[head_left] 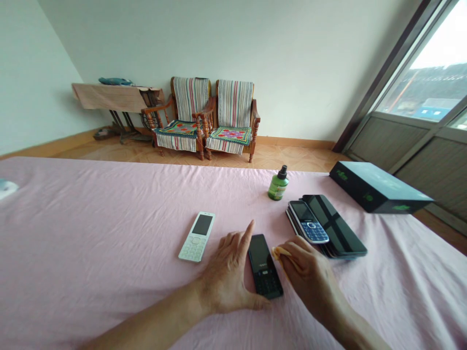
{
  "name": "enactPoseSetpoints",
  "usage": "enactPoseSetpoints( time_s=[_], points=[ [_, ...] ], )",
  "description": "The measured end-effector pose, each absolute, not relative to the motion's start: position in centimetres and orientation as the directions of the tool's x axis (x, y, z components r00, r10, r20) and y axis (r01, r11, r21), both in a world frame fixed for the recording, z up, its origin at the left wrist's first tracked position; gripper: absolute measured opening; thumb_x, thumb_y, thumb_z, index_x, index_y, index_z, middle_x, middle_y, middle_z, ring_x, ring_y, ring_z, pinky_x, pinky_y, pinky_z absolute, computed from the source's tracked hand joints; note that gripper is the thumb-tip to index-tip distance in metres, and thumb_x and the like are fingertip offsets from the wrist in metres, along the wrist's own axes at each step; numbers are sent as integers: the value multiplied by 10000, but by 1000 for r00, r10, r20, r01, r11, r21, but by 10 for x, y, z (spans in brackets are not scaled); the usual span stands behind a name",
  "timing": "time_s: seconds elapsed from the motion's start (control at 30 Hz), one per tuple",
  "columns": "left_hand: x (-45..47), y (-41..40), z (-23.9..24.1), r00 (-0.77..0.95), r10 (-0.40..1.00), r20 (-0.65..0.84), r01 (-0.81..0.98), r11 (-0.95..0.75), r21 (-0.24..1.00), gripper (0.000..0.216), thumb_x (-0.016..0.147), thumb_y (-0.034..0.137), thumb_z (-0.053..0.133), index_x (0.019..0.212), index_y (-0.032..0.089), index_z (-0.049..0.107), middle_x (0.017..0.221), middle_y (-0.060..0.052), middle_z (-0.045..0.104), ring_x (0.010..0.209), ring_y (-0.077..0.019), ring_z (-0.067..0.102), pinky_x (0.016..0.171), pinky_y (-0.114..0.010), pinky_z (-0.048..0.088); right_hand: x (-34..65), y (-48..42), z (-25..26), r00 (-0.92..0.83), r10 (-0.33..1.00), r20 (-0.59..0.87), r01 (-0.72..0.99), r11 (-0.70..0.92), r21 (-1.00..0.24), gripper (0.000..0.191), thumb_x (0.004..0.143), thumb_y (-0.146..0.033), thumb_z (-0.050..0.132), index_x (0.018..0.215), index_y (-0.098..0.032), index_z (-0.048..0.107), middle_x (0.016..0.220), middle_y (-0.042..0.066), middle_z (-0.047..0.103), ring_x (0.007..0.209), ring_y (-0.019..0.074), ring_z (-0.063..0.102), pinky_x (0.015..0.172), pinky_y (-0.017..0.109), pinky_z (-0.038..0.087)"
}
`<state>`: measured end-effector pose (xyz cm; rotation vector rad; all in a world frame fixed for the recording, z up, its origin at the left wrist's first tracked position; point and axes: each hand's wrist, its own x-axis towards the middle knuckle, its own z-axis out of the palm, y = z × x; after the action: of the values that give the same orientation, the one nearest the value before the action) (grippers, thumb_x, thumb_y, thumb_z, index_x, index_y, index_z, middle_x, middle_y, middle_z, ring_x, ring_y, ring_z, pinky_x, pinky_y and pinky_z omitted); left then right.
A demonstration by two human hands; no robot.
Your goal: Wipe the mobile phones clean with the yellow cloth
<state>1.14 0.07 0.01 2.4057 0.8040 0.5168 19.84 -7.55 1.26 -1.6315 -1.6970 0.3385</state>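
Observation:
A black keypad phone (266, 266) lies face up on the pink bedspread, between my two hands. My left hand (229, 272) rests along its left side, thumb stretched to the bottom edge and forefinger raised near the top left corner; the fingers are apart. Beside the phone's right edge, my right hand (310, 272) pinches a small folded yellow cloth (280, 253). To the left of my left hand, a white keypad phone (197, 236) lies flat. Past my right hand, a blue and silver keypad phone (308, 221) sits on a stack of dark flat devices (337, 226).
A green bottle with a black cap (278, 183) stands beyond the phones. At the far right is a black box (377, 187). Across the floor, two wooden chairs (233, 109) and a cloth-covered table (109, 97) line the wall. A white object (6, 188) shows at the left edge.

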Motion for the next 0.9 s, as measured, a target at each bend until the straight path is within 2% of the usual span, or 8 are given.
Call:
enactPoseSetpoints(
  time_s=[0.23,0.4,0.53,0.7,0.9],
  points=[
    [10,0,1,750,633,192,421,-680,600,1462,406,499,885,1485,254,-72,1354,-131,416,1163,-371,415,1003,-569,319,198,-70,2,-10,972,234,710,172,-682,247,911,-111,425,768,-175,616,773,25,518,684,140,528,615,255,395],
    [10,0,1,754,628,195,413,-683,603,1439,443,533,863,1481,266,-97,1360,-142,403,1164,-378,413,988,-579,328,204,-80,9,-101,974,201,724,211,-656,252,870,-54,447,699,-177,584,752,7,510,674,124,526,604,239,381],
    [10,0,-1,756,620,210,398,-690,605,1406,476,592,827,1483,256,-95,1337,-147,414,1157,-376,419,983,-583,326,207,-86,20,-166,980,106,711,193,-677,251,856,-66,491,650,-185,571,713,-9,515,653,114,526,581,232,368],
    [10,1,-1,770,607,198,408,-707,578,1442,443,603,832,1482,250,-104,1320,-151,411,1151,-387,415,985,-600,311,201,-82,17,-43,984,174,686,156,-711,224,897,-118,463,738,-186,606,745,4,530,678,127,536,605,250,384],
    [11,0,-1,759,614,216,412,-710,571,1434,436,546,860,1483,264,-77,1306,-135,427,1148,-374,425,994,-591,317,189,-84,1,-37,982,183,755,148,-639,237,851,-32,440,714,-178,568,761,16,522,688,139,515,605,264,358]
  ],
)
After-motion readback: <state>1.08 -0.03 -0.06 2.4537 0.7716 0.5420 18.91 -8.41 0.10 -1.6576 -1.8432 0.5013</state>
